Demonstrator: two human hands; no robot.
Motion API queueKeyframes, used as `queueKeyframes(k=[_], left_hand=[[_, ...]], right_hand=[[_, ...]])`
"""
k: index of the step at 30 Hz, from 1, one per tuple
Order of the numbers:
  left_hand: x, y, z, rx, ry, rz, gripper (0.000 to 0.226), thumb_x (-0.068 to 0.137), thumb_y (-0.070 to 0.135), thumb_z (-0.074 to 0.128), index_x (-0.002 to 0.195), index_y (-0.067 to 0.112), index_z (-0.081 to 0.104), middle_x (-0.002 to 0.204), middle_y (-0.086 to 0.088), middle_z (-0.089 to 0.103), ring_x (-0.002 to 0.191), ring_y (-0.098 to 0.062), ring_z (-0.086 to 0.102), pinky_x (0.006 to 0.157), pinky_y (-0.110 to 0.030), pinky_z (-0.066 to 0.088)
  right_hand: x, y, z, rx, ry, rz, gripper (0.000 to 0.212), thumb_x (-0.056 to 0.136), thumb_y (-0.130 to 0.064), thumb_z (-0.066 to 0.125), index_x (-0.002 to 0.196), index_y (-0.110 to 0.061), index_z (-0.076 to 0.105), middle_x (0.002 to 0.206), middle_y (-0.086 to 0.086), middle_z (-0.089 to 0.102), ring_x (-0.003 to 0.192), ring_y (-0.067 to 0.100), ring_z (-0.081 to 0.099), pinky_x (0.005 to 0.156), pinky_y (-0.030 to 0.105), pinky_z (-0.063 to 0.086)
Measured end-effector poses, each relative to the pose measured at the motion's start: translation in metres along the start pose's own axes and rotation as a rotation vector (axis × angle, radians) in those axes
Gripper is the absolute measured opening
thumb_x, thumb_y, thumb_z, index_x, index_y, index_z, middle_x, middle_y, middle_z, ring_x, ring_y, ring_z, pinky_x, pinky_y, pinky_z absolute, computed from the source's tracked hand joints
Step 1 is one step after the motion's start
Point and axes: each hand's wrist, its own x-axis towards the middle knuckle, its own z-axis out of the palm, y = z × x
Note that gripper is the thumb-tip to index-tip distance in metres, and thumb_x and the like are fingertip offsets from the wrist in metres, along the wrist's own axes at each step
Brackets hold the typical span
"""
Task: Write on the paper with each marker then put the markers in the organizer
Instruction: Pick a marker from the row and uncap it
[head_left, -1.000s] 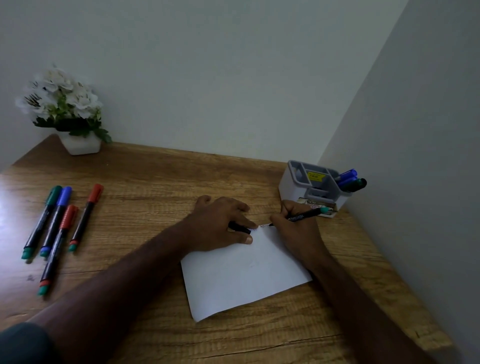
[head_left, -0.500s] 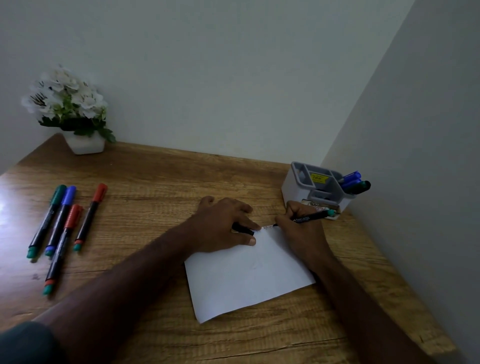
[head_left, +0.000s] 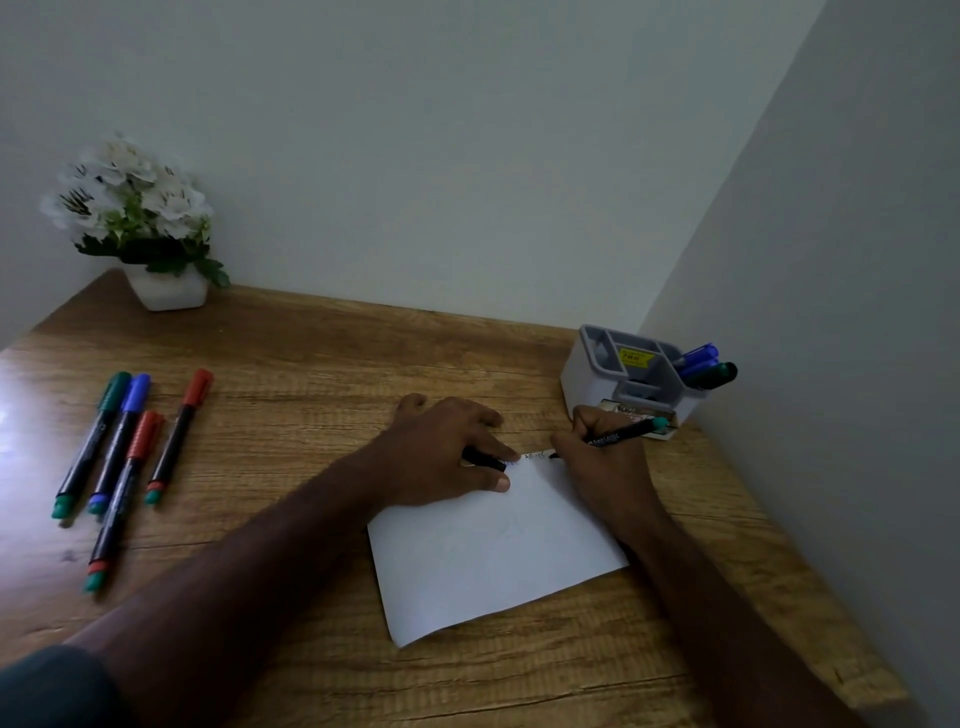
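A white paper (head_left: 488, 556) lies on the wooden desk. My right hand (head_left: 605, 462) grips a black marker (head_left: 621, 434) with a green end, its tip touching the paper's far edge beside small written marks. My left hand (head_left: 447, 452) presses down on the paper's far left corner and holds a black marker cap (head_left: 483, 459) between its fingers. The white organizer (head_left: 631, 376) stands at the far right by the wall, with blue and green markers (head_left: 704, 366) leaning out of it. Several capped markers (head_left: 122, 452) lie in a row at the left.
A white pot of white flowers (head_left: 140, 228) sits in the far left corner. Walls close off the desk (head_left: 311, 374) at the back and right. The desk's front right edge runs diagonally near my right forearm.
The marker tip has shifted slightly right along the paper's far edge, adding marks. The camera view moved a little; my left hand stays pressed on the paper.
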Motion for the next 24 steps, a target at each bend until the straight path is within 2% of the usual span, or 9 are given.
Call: queueKeyframes(k=[6, 11, 14, 17, 20, 22, 24], left_hand=[[0.0, -0.001, 0.0, -0.001, -0.001, -0.002, 0.041, 0.088, 0.064, 0.05, 0.126, 0.051, 0.055, 0.152, 0.017, 0.034, 0.143, -0.004, 0.018, 0.112, -0.057, 0.005], [0.0, -0.001, 0.0, -0.005, 0.002, 0.003, 0.04, 0.088, 0.063, 0.051, 0.127, 0.051, 0.055, 0.152, 0.018, 0.034, 0.143, -0.004, 0.018, 0.113, -0.057, 0.006], [0.0, 0.0, 0.0, 0.001, -0.001, 0.005, 0.04, 0.089, 0.062, 0.051, 0.127, 0.051, 0.054, 0.152, 0.018, 0.034, 0.143, -0.004, 0.018, 0.113, -0.058, 0.006], [-0.001, -0.001, 0.001, -0.018, 0.018, 0.005, 0.043, 0.088, 0.061, 0.053, 0.128, 0.046, 0.056, 0.15, 0.017, 0.037, 0.142, -0.005, 0.021, 0.115, -0.057, 0.007], [0.0, -0.007, 0.0, -0.188, 0.135, -0.003, 0.057, 0.077, 0.069, 0.055, 0.126, 0.04, 0.06, 0.142, 0.017, 0.05, 0.135, -0.003, 0.037, 0.115, -0.052, 0.021], [0.001, -0.014, -0.002, -0.222, 0.182, -0.014, 0.062, 0.069, 0.076, 0.049, 0.118, 0.041, 0.066, 0.131, 0.021, 0.058, 0.126, 0.001, 0.045, 0.109, -0.05, 0.031], [0.0, -0.019, -0.005, -0.147, 0.174, -0.008, 0.06, 0.068, 0.077, 0.045, 0.111, 0.042, 0.068, 0.121, 0.027, 0.061, 0.119, 0.003, 0.047, 0.103, -0.05, 0.035]], right_hand=[[0.0, -0.001, 0.002, -0.013, -0.003, 0.002, 0.031, 0.079, 0.004, 0.064, 0.057, -0.009, 0.048, 0.056, 0.001, 0.047, 0.054, 0.004, 0.044, 0.052, 0.016, 0.039], [0.0, 0.0, 0.0, -0.006, 0.014, 0.006, 0.035, 0.08, 0.005, 0.063, 0.054, -0.013, 0.046, 0.054, -0.001, 0.047, 0.053, 0.004, 0.045, 0.054, 0.017, 0.041], [0.0, -0.001, 0.001, -0.014, 0.033, 0.001, 0.031, 0.079, 0.006, 0.063, 0.056, -0.008, 0.047, 0.056, 0.007, 0.048, 0.056, 0.008, 0.047, 0.059, 0.022, 0.044], [0.0, 0.001, -0.005, 0.024, 0.076, -0.029, 0.025, 0.08, 0.005, 0.062, 0.061, -0.003, 0.047, 0.064, 0.018, 0.052, 0.061, 0.014, 0.05, 0.065, 0.033, 0.049], [-0.002, -0.002, -0.01, 0.064, 0.086, -0.067, 0.016, 0.084, 0.006, 0.063, 0.071, -0.001, 0.056, 0.069, 0.012, 0.059, 0.064, 0.008, 0.056, 0.06, 0.023, 0.05], [-0.002, -0.001, -0.011, 0.098, 0.059, -0.102, 0.011, 0.084, 0.004, 0.066, 0.075, 0.001, 0.061, 0.073, 0.015, 0.062, 0.067, 0.014, 0.059, 0.061, 0.023, 0.049], [-0.004, -0.002, -0.012, 0.133, 0.001, -0.14, 0.012, 0.084, -0.007, 0.069, 0.078, 0.001, 0.064, 0.076, 0.015, 0.062, 0.071, 0.023, 0.06, 0.063, 0.027, 0.049]])
